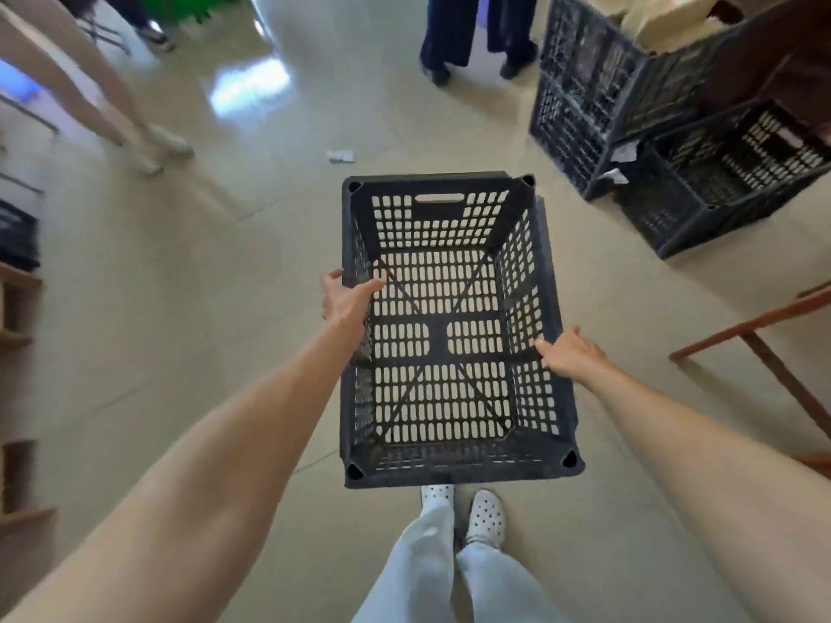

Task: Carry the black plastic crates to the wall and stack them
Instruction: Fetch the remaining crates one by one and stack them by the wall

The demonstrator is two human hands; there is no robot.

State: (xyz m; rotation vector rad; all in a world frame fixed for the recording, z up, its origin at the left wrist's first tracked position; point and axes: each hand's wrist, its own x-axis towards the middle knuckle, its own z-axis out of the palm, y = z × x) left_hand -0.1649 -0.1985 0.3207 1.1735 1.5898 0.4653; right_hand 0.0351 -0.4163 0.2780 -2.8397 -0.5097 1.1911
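An empty black plastic crate [449, 476] with slotted walls hangs in front of me above the tiled floor, its open top facing up. My left hand [344, 301] grips the crate's left long rim, fingers curled over the edge. My right hand [569, 353] holds the right long rim. At the upper right stands a stack of two black crates [584, 96], the top one holding pale cardboard. A single lower black crate [719, 191] sits beside that stack on the floor.
Two people's legs stand ahead, one pair at upper left [148, 141], one at top centre [476, 42]. A scrap of paper [340, 156] lies on the floor. Wooden shelves [18, 335] line the left edge. A brown wooden frame [764, 335] juts in at right.
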